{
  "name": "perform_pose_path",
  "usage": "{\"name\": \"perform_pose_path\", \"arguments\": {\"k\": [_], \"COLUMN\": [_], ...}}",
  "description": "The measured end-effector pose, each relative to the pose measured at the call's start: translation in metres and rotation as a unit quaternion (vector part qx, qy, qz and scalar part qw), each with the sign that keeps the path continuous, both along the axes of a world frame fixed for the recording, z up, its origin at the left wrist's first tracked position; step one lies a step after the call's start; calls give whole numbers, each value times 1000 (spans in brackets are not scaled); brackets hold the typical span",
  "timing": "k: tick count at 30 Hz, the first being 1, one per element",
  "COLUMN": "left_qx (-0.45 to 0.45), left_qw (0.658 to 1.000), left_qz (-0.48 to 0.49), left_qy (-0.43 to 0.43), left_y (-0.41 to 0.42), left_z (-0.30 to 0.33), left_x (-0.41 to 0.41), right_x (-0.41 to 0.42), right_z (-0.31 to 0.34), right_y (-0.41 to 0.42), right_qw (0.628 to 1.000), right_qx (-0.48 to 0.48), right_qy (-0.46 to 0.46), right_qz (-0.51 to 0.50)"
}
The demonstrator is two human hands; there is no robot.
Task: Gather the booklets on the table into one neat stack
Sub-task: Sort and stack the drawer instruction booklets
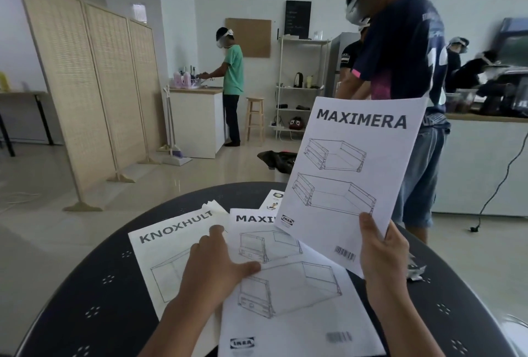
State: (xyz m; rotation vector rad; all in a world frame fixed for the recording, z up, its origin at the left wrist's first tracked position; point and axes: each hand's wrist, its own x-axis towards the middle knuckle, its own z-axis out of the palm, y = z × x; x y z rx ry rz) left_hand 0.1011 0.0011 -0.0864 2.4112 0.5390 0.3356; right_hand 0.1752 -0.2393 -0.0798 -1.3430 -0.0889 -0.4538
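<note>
My right hand [381,254] grips a white MAXIMERA booklet [351,174] by its lower right corner and holds it tilted above the round dark table [108,279]. A second MAXIMERA booklet [297,299] lies flat in front of me. To its left lies a KNOXHULT booklet [165,248], partly under it. My left hand [211,268] rests flat across both lying booklets, fingers spread, thumb on the MAXIMERA one. A small illustrated leaflet [273,199] and a white paper corner [213,206] peek out behind them.
A crumpled silvery wrapper [415,269] lies on the table at the right. A person in a dark shirt [405,71] stands close behind the table. Farther off are a folding screen [94,94], a stool [255,119] and a counter [483,162].
</note>
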Motion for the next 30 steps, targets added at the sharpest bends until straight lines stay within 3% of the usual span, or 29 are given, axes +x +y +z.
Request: {"name": "perform_pose_path", "arguments": {"k": [6,14,22,27,30], "left_qx": [-81,-145,-233,-293,-297], "left_qw": [997,976,915,864,851], "left_qz": [-18,-53,-75,-48,-3], "left_qy": [-3,-151,-321,-406,-434], "left_y": [3,9,7,12,15], "left_z": [3,6,26,28,25], "left_x": [0,-1,-5,-7,-6], "right_x": [0,3,9,8,9], "right_z": [-2,-3,-6,-2,-2], "right_y": [2,4,-5,-8,-9], "right_qw": [1000,999,996,994,994], "right_qx": [-5,-34,28,73,82], "right_qy": [17,38,81,77,75], "right_qz": [3,-2,-22,-13,-23]}}
